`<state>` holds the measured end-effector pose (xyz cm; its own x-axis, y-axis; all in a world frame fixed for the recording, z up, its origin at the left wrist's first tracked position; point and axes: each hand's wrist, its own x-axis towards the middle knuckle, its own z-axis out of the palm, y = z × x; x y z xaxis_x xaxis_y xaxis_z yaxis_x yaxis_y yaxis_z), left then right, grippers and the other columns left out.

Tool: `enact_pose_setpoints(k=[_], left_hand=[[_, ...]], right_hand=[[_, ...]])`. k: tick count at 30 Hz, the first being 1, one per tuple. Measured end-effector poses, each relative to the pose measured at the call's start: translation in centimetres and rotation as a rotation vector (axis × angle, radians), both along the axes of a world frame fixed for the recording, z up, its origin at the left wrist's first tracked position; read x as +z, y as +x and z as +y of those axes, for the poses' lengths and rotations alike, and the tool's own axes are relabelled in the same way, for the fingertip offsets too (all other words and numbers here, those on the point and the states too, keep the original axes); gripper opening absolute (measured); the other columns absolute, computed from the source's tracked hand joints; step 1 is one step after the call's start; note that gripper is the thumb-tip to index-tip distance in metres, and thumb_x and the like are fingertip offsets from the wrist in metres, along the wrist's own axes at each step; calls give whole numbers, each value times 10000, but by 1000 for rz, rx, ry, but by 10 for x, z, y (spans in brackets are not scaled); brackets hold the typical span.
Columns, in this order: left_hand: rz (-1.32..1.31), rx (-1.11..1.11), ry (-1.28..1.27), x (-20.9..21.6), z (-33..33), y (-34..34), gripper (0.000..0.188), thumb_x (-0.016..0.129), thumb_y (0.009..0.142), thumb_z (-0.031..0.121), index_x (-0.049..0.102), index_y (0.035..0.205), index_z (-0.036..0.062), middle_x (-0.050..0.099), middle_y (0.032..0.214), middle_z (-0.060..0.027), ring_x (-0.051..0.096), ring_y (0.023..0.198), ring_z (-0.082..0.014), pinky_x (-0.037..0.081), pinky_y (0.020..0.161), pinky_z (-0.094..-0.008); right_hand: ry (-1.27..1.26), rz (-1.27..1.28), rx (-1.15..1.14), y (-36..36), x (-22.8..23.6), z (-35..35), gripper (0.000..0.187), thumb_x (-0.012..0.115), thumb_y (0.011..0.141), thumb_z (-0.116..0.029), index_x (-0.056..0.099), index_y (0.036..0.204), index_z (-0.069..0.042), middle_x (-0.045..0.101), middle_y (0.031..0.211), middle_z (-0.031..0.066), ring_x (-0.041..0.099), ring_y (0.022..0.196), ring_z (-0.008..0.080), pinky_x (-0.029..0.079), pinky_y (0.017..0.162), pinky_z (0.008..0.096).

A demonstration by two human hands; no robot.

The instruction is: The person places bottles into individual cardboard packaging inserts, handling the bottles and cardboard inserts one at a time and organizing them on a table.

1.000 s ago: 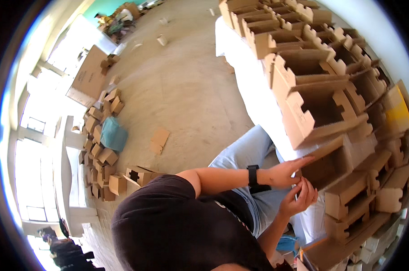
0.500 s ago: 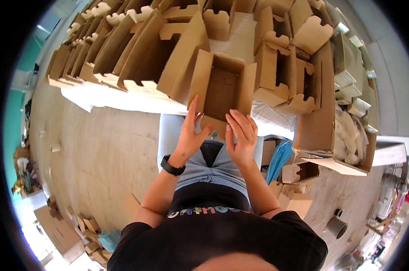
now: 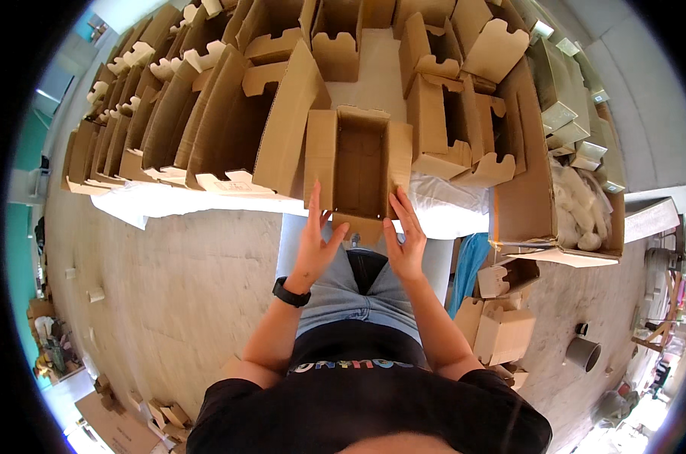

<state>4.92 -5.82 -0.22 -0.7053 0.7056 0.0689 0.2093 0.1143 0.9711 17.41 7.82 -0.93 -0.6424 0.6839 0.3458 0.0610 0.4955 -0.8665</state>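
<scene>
An open brown cardboard box (image 3: 360, 170) sits in front of me at the near edge of the table, its side flaps spread outward and its inside bare. My left hand (image 3: 318, 240) holds its near left corner, fingers straight along the left flap and thumb at the front flap (image 3: 358, 229). At the near right corner my right hand (image 3: 405, 236) grips the box the same way, its fingers on the right flap and its thumb by the front flap. The undersides of both hands are hidden.
Rows of open cardboard boxes (image 3: 233, 113) crowd the table on the left, with more boxes (image 3: 441, 125) on the right. A large carton (image 3: 526, 200) holds pale soft bundles (image 3: 581, 204). White sheeting (image 3: 191, 203) covers the table. Below lie a blue bag (image 3: 470, 265) and small boxes (image 3: 505, 333).
The box has turned from a slant to nearly straight, and its side flaps now lie further outward. My right hand has moved from the front edge to the right corner.
</scene>
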Motion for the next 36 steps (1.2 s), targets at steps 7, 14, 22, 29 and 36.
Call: enact_pose_setpoints(k=[7, 14, 22, 29, 36], left_hand=[[-100, 8, 47, -3, 4, 11, 846, 626, 918, 111, 61, 1545, 56, 124, 1603, -146, 204, 1458, -265, 273, 1137, -422], [-16, 29, 69, -20, 5, 9, 871, 656, 897, 86, 78, 1548, 71, 137, 1598, -139, 191, 1455, -278, 252, 1143, -445], [-49, 20, 79, -4, 11, 13, 888, 677, 880, 76, 94, 1549, 97, 129, 1602, -107, 153, 1466, -293, 210, 1152, -495], [62, 33, 45, -4, 14, 9, 873, 659, 895, 81, 88, 1553, 123, 81, 1615, -93, 99, 1479, -295, 155, 1163, -523], [41, 38, 11, -1, 7, 9, 860, 655, 907, 140, 86, 1551, 110, 85, 1613, -108, 120, 1475, -296, 159, 1171, -495]], right_hand=[[-267, 90, 65, 0, -8, -5, 411, 553, 907, 27, 554, 1318, 13, 453, 1453, 180, 401, 1372, 264, 315, 1117, 355], [-309, 121, 90, 0, -14, -2, 414, 593, 913, -25, 544, 1323, 2, 498, 1416, 179, 415, 1359, 244, 287, 1130, 369], [-130, 74, 33, 20, 26, 6, 400, 596, 882, -11, 577, 1280, -42, 526, 1386, 167, 494, 1300, 323, 400, 1055, 372], [-23, 153, -23, 44, 64, 24, 354, 596, 870, -12, 600, 1223, -43, 571, 1312, 170, 549, 1223, 340, 450, 995, 388], [807, 204, -563, 121, 177, 130, 275, 635, 850, -27, 644, 1124, -3, 670, 1135, 149, 641, 1012, 223, 500, 874, 334]])
